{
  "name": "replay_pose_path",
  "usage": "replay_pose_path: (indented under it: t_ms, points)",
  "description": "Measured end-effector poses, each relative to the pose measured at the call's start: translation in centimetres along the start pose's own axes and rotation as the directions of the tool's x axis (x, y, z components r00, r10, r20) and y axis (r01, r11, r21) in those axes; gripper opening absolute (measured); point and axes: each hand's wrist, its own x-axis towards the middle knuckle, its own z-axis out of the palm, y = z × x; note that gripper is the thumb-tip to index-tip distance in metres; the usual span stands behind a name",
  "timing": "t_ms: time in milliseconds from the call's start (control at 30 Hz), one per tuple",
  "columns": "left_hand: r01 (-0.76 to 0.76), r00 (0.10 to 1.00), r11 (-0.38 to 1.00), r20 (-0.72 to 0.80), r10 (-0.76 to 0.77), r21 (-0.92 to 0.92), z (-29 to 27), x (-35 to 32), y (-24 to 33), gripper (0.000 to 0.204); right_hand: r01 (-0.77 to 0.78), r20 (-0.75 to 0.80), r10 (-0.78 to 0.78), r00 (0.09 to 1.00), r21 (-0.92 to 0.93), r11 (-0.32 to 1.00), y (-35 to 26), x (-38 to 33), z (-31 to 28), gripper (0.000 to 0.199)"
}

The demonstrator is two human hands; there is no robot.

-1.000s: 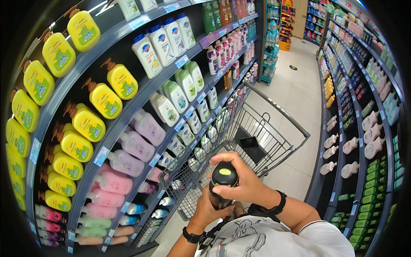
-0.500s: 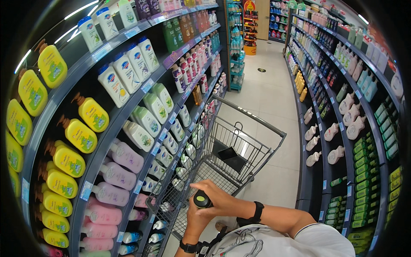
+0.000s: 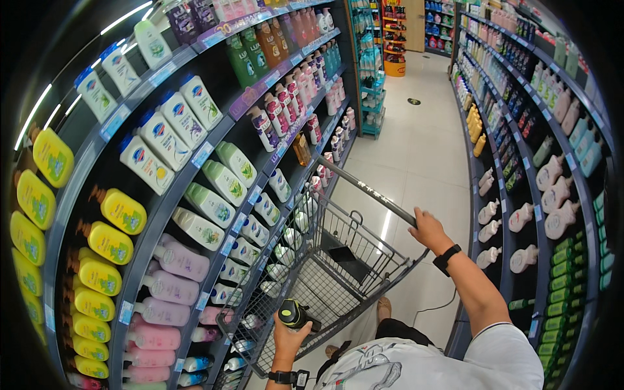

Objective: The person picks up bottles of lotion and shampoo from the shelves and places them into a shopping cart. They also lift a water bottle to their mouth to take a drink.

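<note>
My left hand [image 3: 289, 341] is wrapped around a small dark bottle [image 3: 292, 313] with yellow-green on it, held over the near corner of a wire shopping cart [image 3: 328, 283]. My right hand [image 3: 430, 231] is closed on the right end of the cart's handlebar [image 3: 370, 190]. Its fingertips are partly hidden. Inside the cart, by the handle side, rests a flat black object [image 3: 348, 261]; I cannot tell what it is.
Shelves on the left carry yellow pump bottles [image 3: 109, 241], white body-wash bottles [image 3: 168, 133] and lilac bottles [image 3: 172, 286]. White pump bottles [image 3: 558, 199] and green packages [image 3: 567, 279] fill the right shelves. Between them runs a tiled aisle [image 3: 416, 149].
Both hands were together around the bottle. My right hand has let go of it and moved right to grip the cart's handlebar. My left hand keeps the bottle, now lower and tilted.
</note>
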Motion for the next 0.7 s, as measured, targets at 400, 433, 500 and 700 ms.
replay_pose_path:
  t_ms: [400,433,500,700]
  points:
    - [0.138,0.987,0.990,-0.080,-0.138,-0.005,9.9,4.5,3.5,0.075,-0.006,0.246,-0.070,0.967,0.295,0.956,4.5,4.2,0.9,0.031]
    - [0.184,0.982,0.982,-0.045,-0.186,-0.036,10.3,4.6,3.8,0.081,0.007,0.229,-0.078,0.970,0.296,0.955,5.0,5.0,0.9,0.031]
    - [0.112,0.988,0.993,-0.109,-0.109,0.022,11.3,5.0,4.8,0.074,0.025,0.215,-0.093,0.972,0.299,0.954,6.3,6.5,0.9,0.031]
    - [0.100,0.991,0.995,-0.092,-0.099,0.006,12.2,5.8,5.9,0.076,0.041,0.148,-0.076,0.986,0.228,0.973,9.9,11.4,0.2,0.031]
